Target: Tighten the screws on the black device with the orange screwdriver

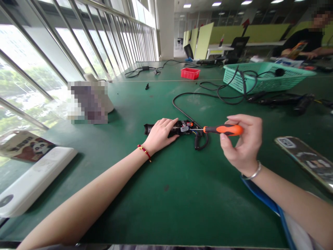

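Observation:
My left hand (pixel 161 133) lies over a black tool-like device (pixel 177 127) on the green table (pixel 166 194), fingers curled down on it and pinning it. The device's open end shows small wires and a metal part, and a black cord (pixel 200 140) runs from it. My right hand (pixel 243 142) pinches an orange-handled screwdriver (pixel 223 130), held level, with its tip set into the device's open end.
A phone (pixel 307 159) lies at the right. A white flat device (pixel 33 178) and a panda-print box (pixel 26 147) sit at the left edge. Farther back are a red bin (pixel 190 73), a green basket (pixel 262 78) with cables, and a seated person (pixel 309 38).

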A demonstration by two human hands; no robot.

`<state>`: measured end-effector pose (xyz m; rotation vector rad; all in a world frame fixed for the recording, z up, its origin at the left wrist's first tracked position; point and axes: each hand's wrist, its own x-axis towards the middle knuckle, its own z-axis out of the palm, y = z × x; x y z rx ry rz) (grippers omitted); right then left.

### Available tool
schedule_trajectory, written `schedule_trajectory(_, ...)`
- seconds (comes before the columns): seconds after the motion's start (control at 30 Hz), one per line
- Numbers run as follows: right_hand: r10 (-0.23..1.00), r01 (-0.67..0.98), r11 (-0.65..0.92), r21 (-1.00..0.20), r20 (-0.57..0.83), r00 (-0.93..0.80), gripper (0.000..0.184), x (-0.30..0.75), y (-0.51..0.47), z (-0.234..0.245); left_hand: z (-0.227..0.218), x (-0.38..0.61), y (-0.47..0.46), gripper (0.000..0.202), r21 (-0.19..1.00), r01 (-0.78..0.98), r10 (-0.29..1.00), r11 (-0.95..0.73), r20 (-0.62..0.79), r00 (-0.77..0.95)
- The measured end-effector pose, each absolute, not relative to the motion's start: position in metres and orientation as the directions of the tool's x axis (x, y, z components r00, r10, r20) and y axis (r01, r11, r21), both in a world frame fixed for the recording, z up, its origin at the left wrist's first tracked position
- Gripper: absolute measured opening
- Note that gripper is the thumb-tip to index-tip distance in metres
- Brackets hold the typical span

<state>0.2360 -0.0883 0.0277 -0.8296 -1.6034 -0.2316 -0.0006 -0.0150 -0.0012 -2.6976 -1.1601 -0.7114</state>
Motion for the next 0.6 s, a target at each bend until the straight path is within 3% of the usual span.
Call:
schedule_trajectory(0.23, 0.426, 0.689, 0.667, -0.282, 0.903, -0.043, 0.013, 0.2351, -0.0927, 0.0291, -0.0004, -0.0006, -0.0156, 0.053, 0.07, 0.706, 0.647, -0.705, 0.472, 0.599)
schedule_trajectory(0.43, 0.337, 0.597, 0.761, -0.253, 0.941, -0.032, 0.035, 0.2356, -0.0885, 0.0228, 0.0003, -0.0003, -0.0162, 0.054, 0.052, 0.714, 0.648, -0.698, 0.47, 0.599)
schedule_trajectory(0.6, 0.407, 0.648, 0.704, -0.291, 0.913, -0.032, 0.025, 0.2349, -0.0913, 0.0253, 0.0004, -0.0001, -0.0158, 0.054, 0.05, 0.713, 0.647, -0.699, 0.468, 0.601)
